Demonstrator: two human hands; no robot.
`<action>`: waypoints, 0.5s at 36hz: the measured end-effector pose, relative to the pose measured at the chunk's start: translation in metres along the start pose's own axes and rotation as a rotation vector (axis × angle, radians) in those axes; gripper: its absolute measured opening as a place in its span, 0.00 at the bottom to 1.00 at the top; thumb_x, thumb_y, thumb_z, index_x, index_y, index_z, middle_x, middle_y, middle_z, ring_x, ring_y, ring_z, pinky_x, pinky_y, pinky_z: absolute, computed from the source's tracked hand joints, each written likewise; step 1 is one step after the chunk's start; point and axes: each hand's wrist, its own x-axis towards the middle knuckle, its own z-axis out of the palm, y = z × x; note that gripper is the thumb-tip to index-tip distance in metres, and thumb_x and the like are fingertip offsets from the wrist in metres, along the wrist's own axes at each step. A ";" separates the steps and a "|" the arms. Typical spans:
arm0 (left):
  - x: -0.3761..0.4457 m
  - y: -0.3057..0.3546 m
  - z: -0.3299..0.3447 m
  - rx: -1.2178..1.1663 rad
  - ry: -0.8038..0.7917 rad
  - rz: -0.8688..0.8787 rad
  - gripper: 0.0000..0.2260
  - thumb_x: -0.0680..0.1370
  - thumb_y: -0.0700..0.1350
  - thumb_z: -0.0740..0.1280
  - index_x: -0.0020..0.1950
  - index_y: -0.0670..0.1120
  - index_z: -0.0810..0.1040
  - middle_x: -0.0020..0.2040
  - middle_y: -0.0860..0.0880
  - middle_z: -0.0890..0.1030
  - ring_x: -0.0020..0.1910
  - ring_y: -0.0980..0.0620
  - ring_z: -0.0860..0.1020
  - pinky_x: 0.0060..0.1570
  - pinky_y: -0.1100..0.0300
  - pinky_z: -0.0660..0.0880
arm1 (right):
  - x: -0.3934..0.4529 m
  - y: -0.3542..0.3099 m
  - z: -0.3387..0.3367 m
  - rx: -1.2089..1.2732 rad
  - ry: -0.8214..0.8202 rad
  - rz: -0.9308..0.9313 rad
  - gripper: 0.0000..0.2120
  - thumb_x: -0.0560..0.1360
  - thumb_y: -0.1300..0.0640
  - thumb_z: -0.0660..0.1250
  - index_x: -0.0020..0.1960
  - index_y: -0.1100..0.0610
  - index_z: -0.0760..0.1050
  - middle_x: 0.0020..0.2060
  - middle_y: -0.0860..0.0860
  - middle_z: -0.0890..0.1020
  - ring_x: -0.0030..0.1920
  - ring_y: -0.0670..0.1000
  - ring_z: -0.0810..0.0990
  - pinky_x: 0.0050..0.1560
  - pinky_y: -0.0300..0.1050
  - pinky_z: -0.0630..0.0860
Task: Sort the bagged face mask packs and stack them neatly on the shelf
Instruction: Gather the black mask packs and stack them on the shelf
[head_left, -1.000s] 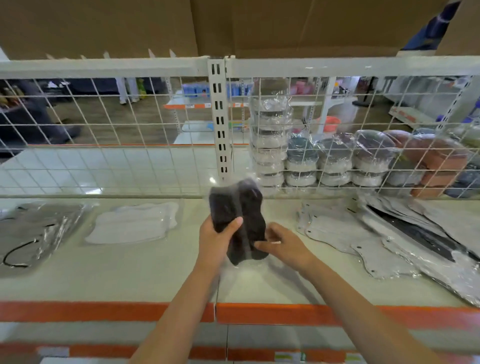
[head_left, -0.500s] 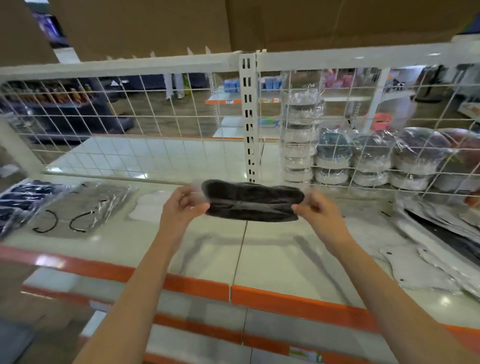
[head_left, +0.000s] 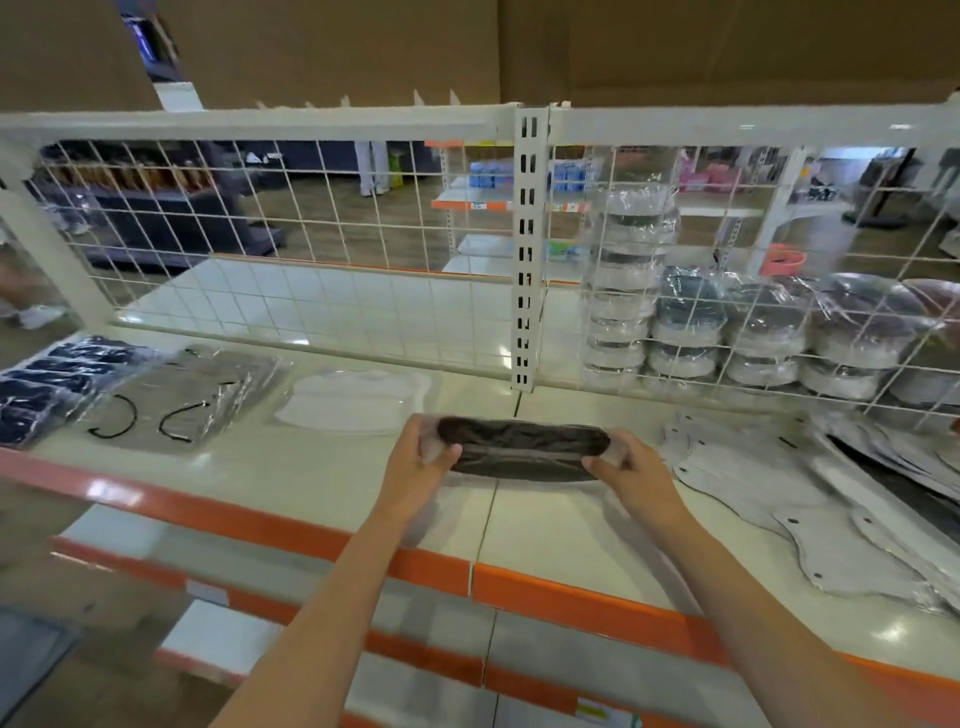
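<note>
A clear bag of black face masks (head_left: 522, 447) is held flat and sideways just above the cream shelf (head_left: 291, 467), near its middle seam. My left hand (head_left: 418, 462) grips its left end and my right hand (head_left: 631, 475) grips its right end. On the shelf to the left lie a white mask pack (head_left: 356, 400), a grey mask pack with black ear loops (head_left: 176, 400) and dark blue mask packs (head_left: 47, 387). A loose heap of grey and white mask packs (head_left: 810, 499) covers the shelf's right side.
A white wire grid (head_left: 322, 270) backs the shelf, split by a slotted upright post (head_left: 527, 260). Behind the grid at right stand stacks of wrapped round containers (head_left: 685, 332). The shelf's front edge is orange (head_left: 571, 597). Brown cardboard (head_left: 519, 47) hangs overhead.
The black mask bag went from upright in front of me to flat and sideways, held by both ends, then lowered toward the shelf. My view shifted left, showing the dark blue packs.
</note>
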 end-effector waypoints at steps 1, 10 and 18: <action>-0.002 -0.005 0.001 0.038 -0.038 -0.019 0.13 0.76 0.36 0.67 0.57 0.46 0.70 0.51 0.55 0.75 0.53 0.57 0.73 0.51 0.73 0.69 | -0.001 0.003 0.004 -0.029 -0.013 0.019 0.13 0.75 0.61 0.67 0.60 0.56 0.74 0.46 0.47 0.77 0.44 0.46 0.74 0.38 0.30 0.66; 0.009 -0.018 -0.060 0.134 -0.078 -0.080 0.14 0.77 0.36 0.64 0.62 0.42 0.71 0.53 0.51 0.76 0.53 0.54 0.75 0.47 0.71 0.70 | 0.020 -0.031 0.055 -0.136 -0.055 0.066 0.16 0.76 0.61 0.66 0.63 0.59 0.74 0.54 0.54 0.79 0.51 0.51 0.76 0.45 0.35 0.68; 0.043 -0.055 -0.247 0.315 0.085 -0.060 0.15 0.75 0.41 0.65 0.61 0.48 0.69 0.51 0.50 0.72 0.53 0.49 0.72 0.52 0.62 0.68 | 0.053 -0.127 0.212 -0.033 -0.372 0.056 0.06 0.72 0.60 0.71 0.49 0.57 0.78 0.39 0.51 0.79 0.41 0.49 0.77 0.43 0.41 0.75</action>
